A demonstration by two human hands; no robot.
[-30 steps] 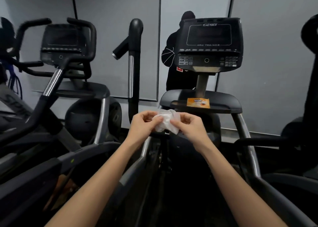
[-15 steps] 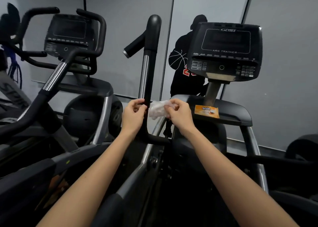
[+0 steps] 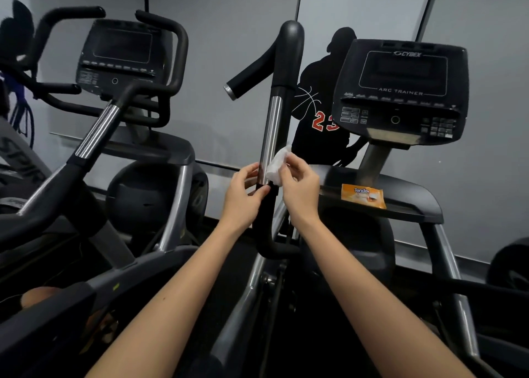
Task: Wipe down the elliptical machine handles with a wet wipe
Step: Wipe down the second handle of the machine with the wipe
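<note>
Two bare hands are reaching to the upright black elliptical handle with a chrome middle section (image 3: 270, 125). The left hand (image 3: 243, 198) is curling fingers (image 3: 253, 172) and thumb round it where chrome meets black grip. The right hand (image 3: 300, 190) is pinching a crumpled white wet wipe (image 3: 276, 162), pressing it against the chrome just right of the left fingers. An orange foil packet (image 3: 363, 195) is lying further right, apart.

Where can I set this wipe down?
The black shelf under the Cybex console is bare right of the orange wipe packet, with a narrower strip left of it. Crowded: the chrome-and-black handle, held by the left hand, with the right hand pinching the white wet wipe against it.
</note>
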